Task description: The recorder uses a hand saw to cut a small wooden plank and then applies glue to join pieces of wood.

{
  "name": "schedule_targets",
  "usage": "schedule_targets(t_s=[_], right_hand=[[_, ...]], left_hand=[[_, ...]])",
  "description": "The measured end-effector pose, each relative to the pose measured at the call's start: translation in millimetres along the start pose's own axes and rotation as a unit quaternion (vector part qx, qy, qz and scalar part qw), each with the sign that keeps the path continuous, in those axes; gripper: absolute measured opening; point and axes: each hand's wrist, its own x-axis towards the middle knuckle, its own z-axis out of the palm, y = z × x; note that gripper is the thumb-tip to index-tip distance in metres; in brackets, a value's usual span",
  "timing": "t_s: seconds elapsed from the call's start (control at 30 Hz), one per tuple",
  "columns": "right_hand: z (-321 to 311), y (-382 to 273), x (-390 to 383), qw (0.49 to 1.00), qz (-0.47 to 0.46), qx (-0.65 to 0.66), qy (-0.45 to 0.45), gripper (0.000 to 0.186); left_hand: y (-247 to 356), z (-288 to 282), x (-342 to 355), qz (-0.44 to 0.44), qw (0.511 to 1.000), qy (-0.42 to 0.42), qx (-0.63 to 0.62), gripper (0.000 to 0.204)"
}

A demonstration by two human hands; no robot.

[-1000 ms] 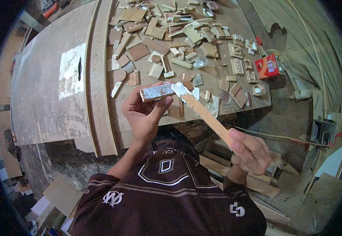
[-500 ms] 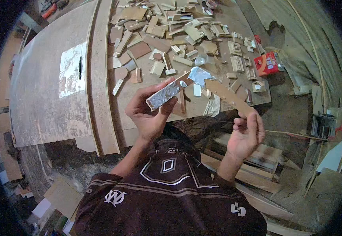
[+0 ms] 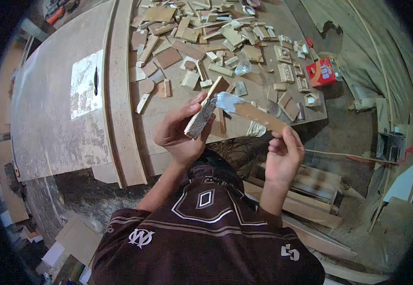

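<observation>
Head view: person seen from above, both forearms coming up from the lower edge, hands raised in front of the chest over the near edge of a worktable [image 3: 63,142].
Left hand [image 3: 178,135]: curled around a small flat block [image 3: 199,118] with a grey, shiny face; thumb on the near side, fingers wrapped behind it, so the grip is closed on the block.
Block position: held tilted, its upper end rising toward the right, where it meets the grey-smeared end of a wooden strip [image 3: 258,116].
Right hand [image 3: 285,154]: fingers and thumb pinched on the lower right end of the wooden strip, palm facing the person.
Wooden strip: long, thin and pale brown, slanting from the right hand up and left to the block; its upper left end is coated with a grey patch [image 3: 228,100] that touches the block's top.
Where the held things are: in the air, above the table's front edge, not resting on it.
Table top: scattered with many small wood offcuts [image 3: 192,33] of varied shapes, well beyond the hands.
Red box [image 3: 324,72]: lies at the table's right side, apart from both hands.
Curved board [image 3: 121,95]: long pale plank running down the table to the left of the offcuts.
Clothing: dark brown shirt [image 3: 206,237] with white line patterns.
</observation>
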Motion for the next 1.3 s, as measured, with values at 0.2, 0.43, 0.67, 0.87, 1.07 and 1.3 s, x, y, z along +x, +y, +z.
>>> schedule_targets(t_s=[0.2,0.43,0.67,0.87,1.07,1.3], right_hand=[[-4.9,14.3,1.2,0.999,0.012,-0.02,0.028,0.017],[16.9,20.5,3.5,1.0,-0.007,-0.022,0.004,0.017],[11.6,22.0,4.6,0.999,-0.02,-0.003,0.031,0.017],[9.8,37.8,8.3,0.999,-0.008,0.005,0.031,0.015],[17.6,35.5,10.5,1.0,0.013,-0.004,0.009,0.014],[-3.1,22.7,3.9,0.953,-0.269,-0.123,-0.062,0.016]], left_hand=[[-6.8,-2.3,-4.1,0.017,1.0,0.017,0.02,0.034],[-6.9,-1.7,-9.2,-0.001,0.999,0.044,0.009,0.037],[-4.8,-7.2,-11.1,-0.031,0.997,0.051,0.053,0.036],[-6.1,-8.4,-12.4,-0.019,0.997,0.063,0.044,0.034],[-5.3,-6.2,-14.6,-0.013,0.998,0.051,0.018,0.033],[-0.1,-13.8,-11.1,-0.071,0.995,0.065,-0.009,0.034]])
